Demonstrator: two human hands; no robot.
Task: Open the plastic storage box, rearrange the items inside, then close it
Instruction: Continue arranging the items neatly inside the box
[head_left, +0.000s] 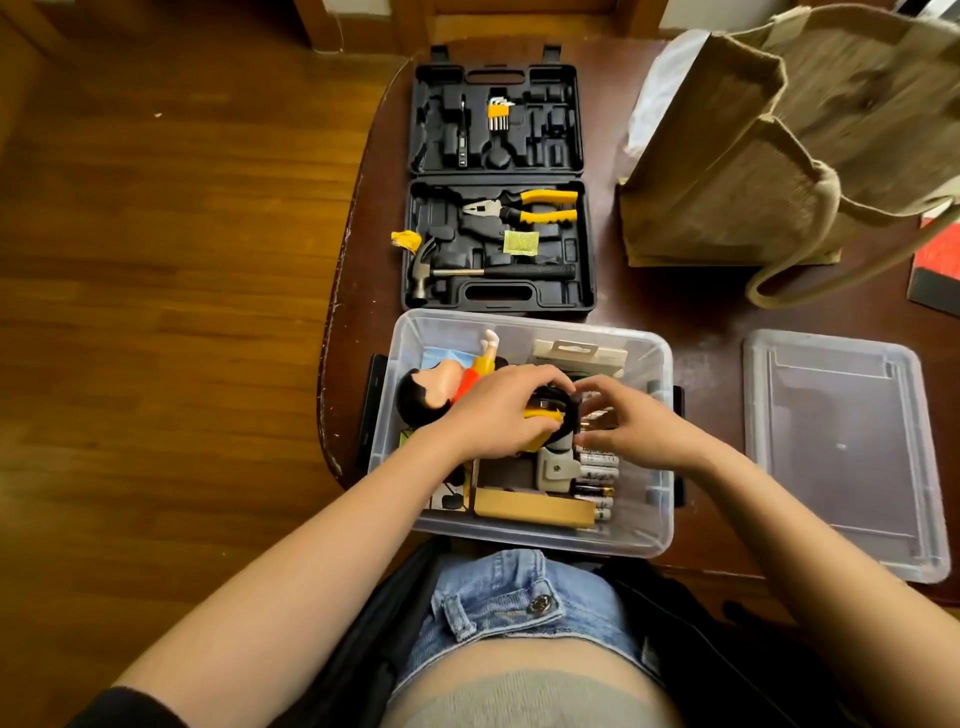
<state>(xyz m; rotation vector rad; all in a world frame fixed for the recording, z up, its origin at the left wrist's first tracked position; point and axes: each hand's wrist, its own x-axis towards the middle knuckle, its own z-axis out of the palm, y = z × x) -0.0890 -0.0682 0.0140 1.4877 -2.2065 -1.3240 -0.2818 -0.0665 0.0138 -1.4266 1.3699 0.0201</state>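
Head view, storage box: clear plastic storage box (524, 538) sits open on the dark table (691, 322), right in front of the person
Lid: clear lid (844, 452) lies flat on the table to the right, apart from the box
Left hand: left hand (493, 413) curls over a black and yellow object (550, 413) in the middle of the box (exact item unclear, mostly covered)
Right hand: right hand (631, 421) has fingers bent in against the same object's right side; whether it pinches it or only touches, cannot tell
Contents: cartoon doll (441, 387) at the left, loose batteries (597, 475) along the right, brown cardboard box (535, 509) at the near wall, carded pack (579, 356) at the far wall
Handling, judged: thin walls likely flex, so lift from under both short ends; batteries small, smooth, apt to roll, better gathered in a bunch; doll light and hard, take by the body
Beyond: open black tool case (498, 176) with pliers (524, 208) and hammer (467, 270); burlap bag (779, 135) at the far right
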